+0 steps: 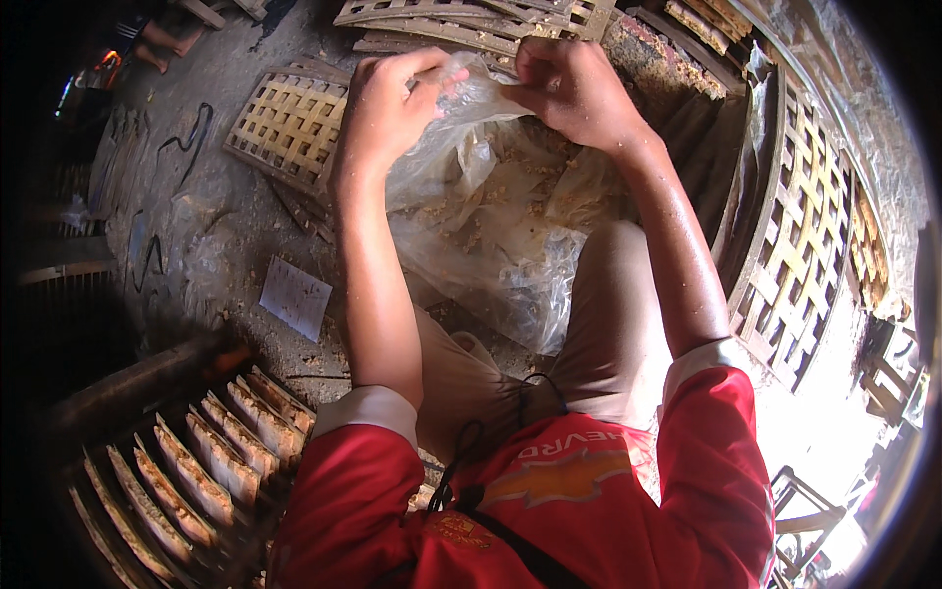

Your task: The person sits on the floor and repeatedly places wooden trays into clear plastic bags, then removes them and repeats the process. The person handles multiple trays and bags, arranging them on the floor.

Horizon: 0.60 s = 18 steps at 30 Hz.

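Both my arms stretch forward over a large, clear plastic bag (481, 187) that hangs and spreads between my knees. Yellowish crumbs show in it and through it. At its upper edge, my right hand (579, 93) pinches the plastic between thumb and curled fingers. On the other side my left hand (402, 103) has its fingers bent round the plastic's upper left edge. The film between the two hands is pulled up and crumpled. Lower down, the bag's loose folds rest against my right leg (613, 294).
Woven bamboo trays lie flat left of the bag (289, 118) and beyond it (451, 25); another tray (800, 236) leans at the right. A row of slats with light-brown pieces (196, 461) stands at the lower left. White paper (295, 297) lies on the dusty floor (186, 187).
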### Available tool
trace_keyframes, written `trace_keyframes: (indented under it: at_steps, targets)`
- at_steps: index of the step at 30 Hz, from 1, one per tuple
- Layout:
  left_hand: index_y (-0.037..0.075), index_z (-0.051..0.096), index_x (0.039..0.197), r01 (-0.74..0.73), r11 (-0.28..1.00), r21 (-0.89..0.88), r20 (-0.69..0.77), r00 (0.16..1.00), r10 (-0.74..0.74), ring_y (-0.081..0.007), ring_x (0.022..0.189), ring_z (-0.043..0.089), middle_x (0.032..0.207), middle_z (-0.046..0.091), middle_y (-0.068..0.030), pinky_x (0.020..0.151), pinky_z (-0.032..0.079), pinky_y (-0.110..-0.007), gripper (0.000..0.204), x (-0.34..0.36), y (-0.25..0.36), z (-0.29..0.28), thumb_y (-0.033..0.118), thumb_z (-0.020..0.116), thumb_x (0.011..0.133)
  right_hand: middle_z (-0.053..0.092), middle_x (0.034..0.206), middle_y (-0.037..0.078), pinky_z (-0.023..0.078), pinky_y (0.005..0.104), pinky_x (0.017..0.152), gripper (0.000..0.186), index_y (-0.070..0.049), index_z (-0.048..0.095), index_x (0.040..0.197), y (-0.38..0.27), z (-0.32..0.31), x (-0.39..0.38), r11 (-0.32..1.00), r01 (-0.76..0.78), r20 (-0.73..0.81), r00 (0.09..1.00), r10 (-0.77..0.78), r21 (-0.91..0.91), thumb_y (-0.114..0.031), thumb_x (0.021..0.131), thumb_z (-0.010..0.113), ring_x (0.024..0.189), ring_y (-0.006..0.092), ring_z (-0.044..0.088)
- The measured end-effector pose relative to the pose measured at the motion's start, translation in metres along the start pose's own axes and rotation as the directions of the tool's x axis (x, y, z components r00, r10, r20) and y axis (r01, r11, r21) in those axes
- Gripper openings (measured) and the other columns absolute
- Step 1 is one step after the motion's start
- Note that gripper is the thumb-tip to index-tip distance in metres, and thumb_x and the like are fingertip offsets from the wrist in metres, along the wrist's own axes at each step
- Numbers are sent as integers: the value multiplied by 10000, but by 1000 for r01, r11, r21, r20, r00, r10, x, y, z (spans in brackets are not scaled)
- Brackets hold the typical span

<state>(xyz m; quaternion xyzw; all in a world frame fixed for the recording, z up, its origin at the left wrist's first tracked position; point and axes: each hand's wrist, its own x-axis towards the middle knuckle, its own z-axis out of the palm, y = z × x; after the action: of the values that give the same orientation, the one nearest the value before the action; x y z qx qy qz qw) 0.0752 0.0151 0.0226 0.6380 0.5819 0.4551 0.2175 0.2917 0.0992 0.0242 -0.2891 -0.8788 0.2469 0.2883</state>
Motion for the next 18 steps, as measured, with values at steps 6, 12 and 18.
trace_keyframes:
  at_steps: [6, 12, 18]
  targets:
    - [-52, 711, 1127, -80, 995, -51, -5, 997, 80, -138, 831, 732, 1008, 761, -113, 623, 602, -282, 198, 4, -15, 0, -7, 626, 954, 701, 766, 117, 513, 342, 665, 340, -36, 742, 1113, 12, -2, -2, 993, -11, 46, 999, 5, 115, -179, 821, 843, 691, 149, 617]
    - [-2, 732, 1151, -79, 985, -156, -200, 979, 47, -134, 793, 732, 1014, 766, -90, 599, 594, -265, 203, -3, -16, -22, 39, 658, 966, 712, 833, 246, 538, 430, 759, 331, 27, 745, 1024, 17, 3, -8, 985, -173, 213, 963, 167, 10, -265, 871, 780, 782, 324, 713]
    - [8, 742, 1113, 81, 990, -112, -309, 944, -112, -126, 694, 703, 903, 763, -93, 543, 569, -258, 315, -5, -25, -44, 292, 717, 979, 746, 871, 181, 557, 417, 758, 262, -44, 780, 1027, 61, -28, -28, 984, -160, 196, 965, 172, -78, -246, 860, 768, 772, 297, 723]
